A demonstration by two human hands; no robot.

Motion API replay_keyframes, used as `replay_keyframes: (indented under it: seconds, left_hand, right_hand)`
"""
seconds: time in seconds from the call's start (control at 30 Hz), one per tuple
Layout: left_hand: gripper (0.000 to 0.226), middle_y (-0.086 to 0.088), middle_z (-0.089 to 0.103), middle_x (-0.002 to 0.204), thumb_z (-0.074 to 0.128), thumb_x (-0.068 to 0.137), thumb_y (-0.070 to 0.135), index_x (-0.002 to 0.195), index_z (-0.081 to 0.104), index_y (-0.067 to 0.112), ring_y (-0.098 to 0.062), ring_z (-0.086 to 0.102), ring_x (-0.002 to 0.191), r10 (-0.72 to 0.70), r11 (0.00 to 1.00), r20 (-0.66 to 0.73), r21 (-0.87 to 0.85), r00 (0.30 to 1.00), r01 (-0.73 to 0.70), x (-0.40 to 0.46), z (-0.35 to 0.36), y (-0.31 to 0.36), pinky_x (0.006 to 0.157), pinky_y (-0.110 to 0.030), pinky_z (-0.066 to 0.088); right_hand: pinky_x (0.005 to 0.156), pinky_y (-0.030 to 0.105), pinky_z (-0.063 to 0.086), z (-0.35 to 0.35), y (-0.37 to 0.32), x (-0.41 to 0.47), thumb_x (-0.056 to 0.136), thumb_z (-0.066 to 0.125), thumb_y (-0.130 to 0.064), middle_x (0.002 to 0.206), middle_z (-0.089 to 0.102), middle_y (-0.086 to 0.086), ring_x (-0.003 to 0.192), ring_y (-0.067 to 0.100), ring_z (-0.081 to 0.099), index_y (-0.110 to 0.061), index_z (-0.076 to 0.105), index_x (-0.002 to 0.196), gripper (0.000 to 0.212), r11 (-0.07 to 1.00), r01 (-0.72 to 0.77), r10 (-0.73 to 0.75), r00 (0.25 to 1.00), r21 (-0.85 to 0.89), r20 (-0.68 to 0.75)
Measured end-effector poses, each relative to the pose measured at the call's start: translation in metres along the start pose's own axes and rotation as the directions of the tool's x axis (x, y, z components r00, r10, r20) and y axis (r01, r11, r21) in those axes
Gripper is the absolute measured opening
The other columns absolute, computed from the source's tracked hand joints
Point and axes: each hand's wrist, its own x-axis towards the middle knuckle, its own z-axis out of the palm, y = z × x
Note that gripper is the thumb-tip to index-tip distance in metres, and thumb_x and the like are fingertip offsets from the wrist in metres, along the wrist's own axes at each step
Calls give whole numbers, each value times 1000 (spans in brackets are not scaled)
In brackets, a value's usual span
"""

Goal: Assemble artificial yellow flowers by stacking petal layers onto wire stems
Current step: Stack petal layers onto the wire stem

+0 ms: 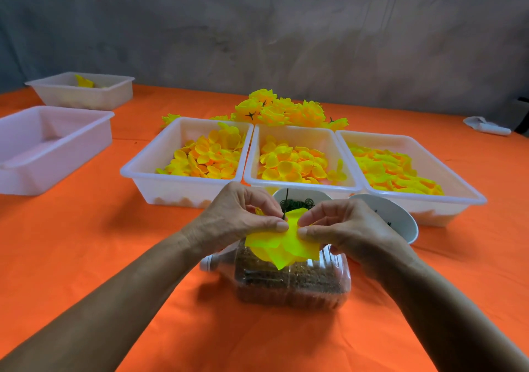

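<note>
A yellow petal layer [282, 247] hangs between my two hands above a clear plastic bottle [292, 281]. My left hand [239, 217] pinches its left side and a thin dark wire stem [285, 204] that sticks up through the petals. My right hand [340, 227] pinches the layer's right side with thumb and forefinger. Three white trays hold loose yellow petals: left tray [183, 182], middle tray [297, 184], right tray [429, 197]. A heap of finished yellow flowers [282, 111] lies behind them.
Two white bowls sit just beyond my hands: one [300, 195] with dark rings, another [400, 223] at the right. Two more white trays [43, 148] [83, 91] stand at the far left on the orange tablecloth [100, 243]. A white cloth [486, 125] lies far right.
</note>
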Motion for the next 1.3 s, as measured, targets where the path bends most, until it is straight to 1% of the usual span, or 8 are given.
replay_keyframes:
  seconds: [0.2, 0.33, 0.57, 0.67, 0.77, 0.97, 1.17, 1.3]
  left_hand:
    - [13, 1, 69, 72, 85, 57, 21, 58, 73, 21, -13, 64, 74, 11, 999, 40, -53, 999, -9, 3, -2, -5, 71, -35, 50]
    - [10, -6, 68, 71, 82, 58, 18, 55, 72, 20, -19, 63, 74, -4, 1000, 66, -21, 998, 6, 8, -4, -3, 70, -35, 50]
    - [11, -16, 65, 71, 81, 60, 18, 55, 70, 17, -21, 60, 69, -36, 999, 110, 13, 993, 35, 13, -4, 1, 66, -34, 48]
    - [11, -15, 65, 70, 80, 60, 17, 55, 70, 16, -20, 61, 68, -38, 999, 111, 8, 993, 38, 14, -4, 1, 63, -31, 49]
    - [12, -17, 65, 70, 81, 59, 17, 54, 70, 17, -22, 61, 68, -42, 999, 114, 15, 993, 41, 15, -4, 1, 63, -32, 49]
    - [11, -15, 65, 70, 81, 59, 16, 56, 70, 18, -22, 61, 69, -58, 998, 111, -1, 992, 59, 16, -3, 1, 66, -34, 49]
    - [12, -10, 66, 70, 81, 61, 16, 58, 70, 21, -21, 62, 71, -57, 998, 113, 3, 992, 57, 16, -5, -1, 68, -36, 50]
    - [12, -10, 66, 71, 81, 61, 18, 58, 70, 23, -23, 63, 73, -59, 998, 114, 16, 992, 57, 16, -6, -1, 71, -45, 51]
  right_hand:
    - [40, 13, 33, -8, 6, 3, 75, 72, -1, 51, 61, 0, 43, 5, 52, -12, 69, 68, 14, 1000, -8, 7, 1000, -21, -13]
    - [36, 13, 35, -26, 11, 14, 79, 70, 2, 51, 57, 3, 42, 8, 52, -10, 67, 64, 19, 995, 9, 7, 988, 103, -156]
    - [43, 13, 38, -65, 28, 44, 80, 70, -4, 57, 60, 4, 47, 7, 53, -15, 67, 66, 18, 990, 117, -140, 899, -79, -415]
    - [60, 22, 42, -84, 37, 64, 80, 69, -8, 65, 65, 3, 59, 12, 56, -13, 72, 74, 8, 960, 92, -225, 817, -265, -531]
    - [77, 30, 47, -112, 43, 91, 83, 64, -10, 91, 72, 11, 85, 23, 65, -8, 74, 91, 13, 878, -39, -268, 785, -476, -558]
    - [93, 38, 45, -149, 58, 148, 86, 54, -4, 124, 62, 16, 114, 34, 55, -7, 67, 113, 30, 601, -323, -100, 877, -731, -470]
    - [100, 34, 43, -155, 80, 178, 90, 43, -2, 139, 49, 13, 127, 30, 47, -6, 52, 130, 42, 348, -398, 121, 917, -849, -381]
    - [97, 30, 46, -155, 83, 183, 90, 44, -4, 135, 53, 11, 123, 26, 51, -6, 55, 126, 38, 302, -377, 148, 926, -875, -348]
